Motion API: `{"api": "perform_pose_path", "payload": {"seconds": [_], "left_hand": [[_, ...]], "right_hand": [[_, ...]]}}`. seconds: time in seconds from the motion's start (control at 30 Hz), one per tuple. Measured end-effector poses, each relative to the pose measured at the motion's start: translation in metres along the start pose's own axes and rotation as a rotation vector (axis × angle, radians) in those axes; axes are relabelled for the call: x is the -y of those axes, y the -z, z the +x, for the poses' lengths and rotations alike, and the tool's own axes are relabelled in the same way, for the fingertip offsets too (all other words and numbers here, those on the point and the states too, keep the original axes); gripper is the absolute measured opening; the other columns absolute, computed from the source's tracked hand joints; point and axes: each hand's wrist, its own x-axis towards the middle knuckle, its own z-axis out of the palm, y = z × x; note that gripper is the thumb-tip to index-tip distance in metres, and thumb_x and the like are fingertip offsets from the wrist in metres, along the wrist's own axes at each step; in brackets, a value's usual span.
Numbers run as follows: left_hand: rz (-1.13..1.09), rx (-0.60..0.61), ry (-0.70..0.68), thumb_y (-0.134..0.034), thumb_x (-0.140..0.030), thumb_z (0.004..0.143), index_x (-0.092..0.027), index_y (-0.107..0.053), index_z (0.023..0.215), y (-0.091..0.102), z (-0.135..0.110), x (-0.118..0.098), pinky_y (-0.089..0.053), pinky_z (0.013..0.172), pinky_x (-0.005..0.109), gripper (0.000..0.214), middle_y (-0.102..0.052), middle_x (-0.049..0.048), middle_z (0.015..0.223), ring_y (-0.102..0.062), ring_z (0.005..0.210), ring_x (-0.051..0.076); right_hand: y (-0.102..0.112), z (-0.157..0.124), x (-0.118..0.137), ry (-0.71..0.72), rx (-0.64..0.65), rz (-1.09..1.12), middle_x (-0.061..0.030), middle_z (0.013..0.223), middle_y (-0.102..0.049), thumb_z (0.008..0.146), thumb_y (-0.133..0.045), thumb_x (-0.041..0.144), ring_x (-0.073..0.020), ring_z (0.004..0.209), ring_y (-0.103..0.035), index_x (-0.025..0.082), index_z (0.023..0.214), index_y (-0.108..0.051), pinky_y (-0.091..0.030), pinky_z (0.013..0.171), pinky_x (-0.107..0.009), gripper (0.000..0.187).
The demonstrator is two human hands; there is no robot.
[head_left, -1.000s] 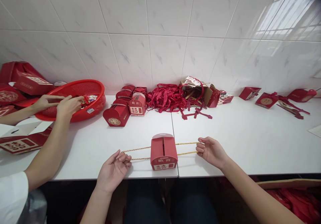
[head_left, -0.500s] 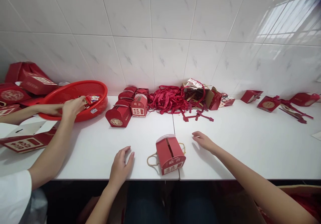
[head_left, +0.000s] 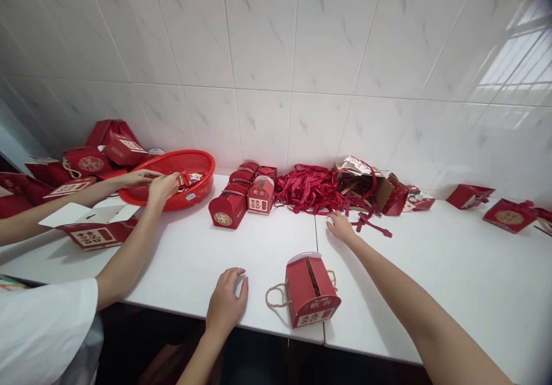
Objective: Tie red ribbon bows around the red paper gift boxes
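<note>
A small red gift box (head_left: 311,290) with gold cord handles stands near the front edge of the white table (head_left: 452,281), untouched. My left hand (head_left: 226,301) lies flat on the table just left of it, fingers stretched out. My right hand (head_left: 340,226) reaches far forward, its fingers at the near edge of a pile of red ribbons (head_left: 310,188); whether they hold a ribbon I cannot make out.
A person on the left has both hands at a red basket (head_left: 176,172). Finished red boxes (head_left: 241,198) stand behind centre. An open cardboard box (head_left: 366,181) lies by the ribbons. More red boxes lie at far right (head_left: 506,215) and far left (head_left: 92,235).
Both my hands let go of the gold cords, which went slack. My left hand settled flat on the table. My right hand reached forward to the ribbon pile. The view shifted right.
</note>
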Motion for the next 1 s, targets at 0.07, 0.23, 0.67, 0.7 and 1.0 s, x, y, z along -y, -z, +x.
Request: {"api": "perform_pose_path", "payload": {"seconds": [0.07,0.23,0.67,0.7,1.0], "left_hand": [[-0.016,-0.004,0.019,-0.045,-0.03,0.086,-0.022,-0.056,0.096,-0.001,0.0,0.001,-0.051,0.081,0.035,0.017,-0.062,0.0059,0.1,-0.061,0.096,0.022],[-0.067,-0.011,0.067,-0.045,-0.028,0.086,-0.022,-0.057,0.092,0.0,0.0,0.002,-0.051,0.079,0.033,0.014,-0.063,0.0043,0.097,-0.062,0.091,0.02],[-0.091,-0.037,0.048,-0.045,-0.026,0.085,-0.023,-0.058,0.088,0.001,-0.004,0.001,-0.051,0.074,0.03,0.014,-0.064,0.0035,0.094,-0.062,0.089,0.019],[-0.096,-0.037,0.045,-0.045,-0.027,0.085,-0.023,-0.058,0.089,0.001,-0.004,0.001,-0.051,0.074,0.031,0.014,-0.064,0.004,0.095,-0.062,0.09,0.02],[-0.257,-0.075,-0.033,-0.052,-0.035,0.083,-0.022,-0.059,0.091,0.008,0.005,-0.011,-0.051,0.067,0.029,0.017,-0.063,0.0056,0.096,-0.061,0.09,0.021]], "right_hand": [[-0.01,0.013,0.007,0.025,0.022,0.064,-0.0086,0.126,-0.052,0.088,-0.056,0.029,-0.0243,0.113,-0.051,0.017,0.116,-0.055,-0.041,0.095,-0.048,0.03],[-0.032,0.03,0.021,-0.007,0.065,0.233,-0.0082,0.117,-0.057,0.09,-0.055,0.031,-0.0198,0.097,-0.059,0.016,0.117,-0.054,-0.052,0.082,-0.04,0.031],[0.036,-0.024,0.043,0.311,-0.187,0.346,-0.0045,0.101,-0.071,0.076,-0.049,0.008,-0.0199,0.09,-0.067,0.022,0.085,-0.074,-0.051,0.085,-0.034,0.029],[0.049,-0.036,0.044,0.352,-0.229,0.334,-0.0036,0.101,-0.071,0.076,-0.05,0.01,-0.0206,0.095,-0.065,0.023,0.084,-0.074,-0.05,0.088,-0.035,0.029],[0.185,-0.195,0.068,0.851,-0.883,-0.01,-0.0012,0.093,-0.071,0.074,-0.067,0.006,-0.0173,0.076,-0.066,0.033,0.104,-0.069,-0.054,0.071,-0.032,0.04]]}}
